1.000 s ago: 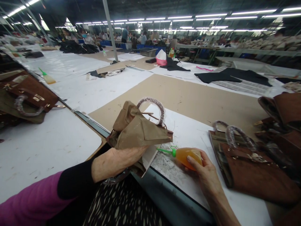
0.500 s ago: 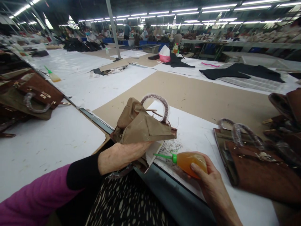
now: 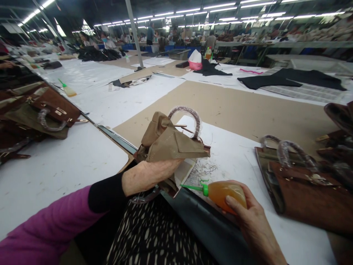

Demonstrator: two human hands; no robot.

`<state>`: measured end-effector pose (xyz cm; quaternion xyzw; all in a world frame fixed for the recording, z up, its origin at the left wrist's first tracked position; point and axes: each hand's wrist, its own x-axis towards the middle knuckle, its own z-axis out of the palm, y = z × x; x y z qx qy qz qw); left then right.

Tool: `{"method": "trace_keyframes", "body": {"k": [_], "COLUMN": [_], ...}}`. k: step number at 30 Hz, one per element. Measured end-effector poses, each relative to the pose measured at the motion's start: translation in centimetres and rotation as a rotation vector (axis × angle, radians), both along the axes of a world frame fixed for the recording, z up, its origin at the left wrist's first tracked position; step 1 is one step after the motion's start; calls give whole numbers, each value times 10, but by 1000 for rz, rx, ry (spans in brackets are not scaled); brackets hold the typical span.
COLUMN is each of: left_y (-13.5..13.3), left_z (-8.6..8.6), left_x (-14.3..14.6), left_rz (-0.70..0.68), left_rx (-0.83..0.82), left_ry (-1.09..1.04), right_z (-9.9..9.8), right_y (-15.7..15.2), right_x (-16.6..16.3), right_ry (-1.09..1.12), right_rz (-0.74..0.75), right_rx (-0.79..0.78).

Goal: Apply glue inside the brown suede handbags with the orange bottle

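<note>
My left hand (image 3: 150, 173) is closed on a tan handbag (image 3: 168, 145), holding it up at the table's front edge with its plastic-wrapped handle (image 3: 187, 117) upward. My right hand (image 3: 246, 215) is wrapped round a squeeze bottle (image 3: 224, 193) of amber liquid. Its green nozzle (image 3: 191, 187) points left toward the underside of the bag, close to it. Under both lies a white sheet (image 3: 231, 158) with dark scribbles of dried liquid.
A brown handbag (image 3: 303, 187) lies flat to the right, more bags stacked behind it. Other brown bags (image 3: 46, 110) lie at the left with a second squeeze bottle (image 3: 67, 89) beyond. Black fabric (image 3: 289, 79) and people working fill the far tables.
The bag and bottle have stayed in my hands. The nozzle has dropped a little lower beneath the bag, and the view has shifted slightly.
</note>
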<state>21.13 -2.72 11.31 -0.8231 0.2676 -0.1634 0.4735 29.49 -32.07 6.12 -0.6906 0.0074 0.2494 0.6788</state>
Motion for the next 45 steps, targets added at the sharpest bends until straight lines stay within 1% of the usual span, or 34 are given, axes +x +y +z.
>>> {"method": "trace_keyframes", "body": {"k": [4,9,11,16,21,24,30,34,38,41,45], "left_y": [4,3,1,-6,-8,-6,-2,-6,-13,-16,-16], "left_z": [-5,-3,1,11,17,15,9,17,27,30,32], "left_x": [-1,0,1,9,13,12,8,9,12,14,17], "left_rz": [-1,-7,-12,-23,-22,-27,-21,13,16,5,9], "left_rx": [-48,-167,-127,82,124,105,9,-50,-52,-46,-99], "left_ry": [17,48,25,-74,-99,-105,-27,24,23,11,14], "right_z": [-2,-5,-3,9,13,11,10,13,13,10,10], "right_y": [1,5,7,11,11,9,11,14,11,10,12], "right_x": [-3,-6,-9,-25,-36,-35,-36,-40,-43,-45,-50], "right_ry": [18,-47,-75,-74,-11,47,94,85,108,96,59], "right_rz": [-65,-29,-18,-44,-118,-163,-149,-134,-120,-116,-140], "right_rx": [38,37,27,37,79,138,178,165,140,92,51]}}
